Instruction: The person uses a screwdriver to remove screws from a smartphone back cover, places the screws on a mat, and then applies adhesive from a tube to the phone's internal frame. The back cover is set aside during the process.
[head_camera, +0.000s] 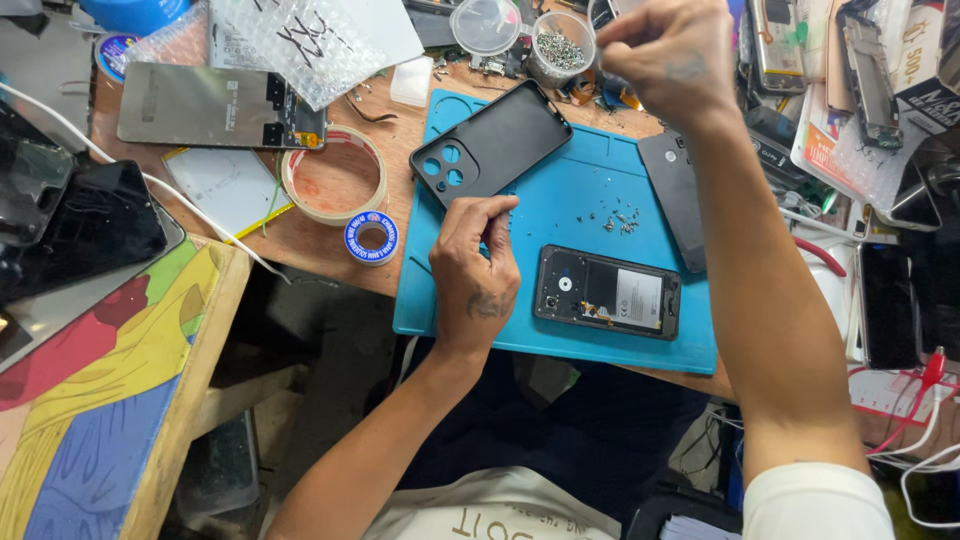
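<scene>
Left hand rests on the blue work mat, fingers curled in, tips pinched together just below the black phone case; too small to tell if anything is between them. Case lies face-up, tilted, camera cutouts at its lower left end, partly on the mat's top left corner. Right hand is raised over the far edge of the mat, thumb and fingers pinched shut near the small clear cup of screws; can't tell if it grips a screw. Opened phone, back cover off, insides showing, lies flat on the mat just right of the left hand, not touching it. Loose screws scattered on the mat between the phone and the case. Dark back cover lies on the mat's right edge, partly hidden by the right forearm.

Left of the mat on the wooden desk: wide tape roll, small blue-white tape roll just below it, a phone screen panel further left, bubble wrap above. White cable crosses the left side. Right side of desk piled with phone parts, well apart from the left hand. Painted colourful board at lower left.
</scene>
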